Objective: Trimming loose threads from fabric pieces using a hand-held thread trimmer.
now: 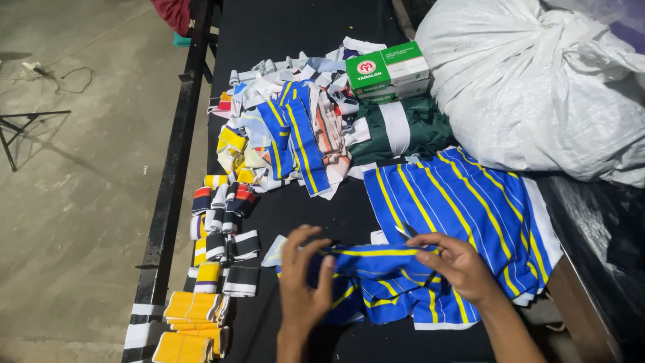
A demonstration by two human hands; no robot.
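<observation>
Lying along the left edge of the black surface [349, 215], folded yellow cuffs [191, 306] and striped bands [228, 245] sit in rows. Left hand [302, 282] pinches one end of a blue yellow-striped fabric strip [376, 254], fingers closed on it. Right hand [457, 265] clamps the other end, small scissors [406, 231] poking from the grip. Blue striped cloth [470, 202] beyond; white sack [537, 81] far right.
</observation>
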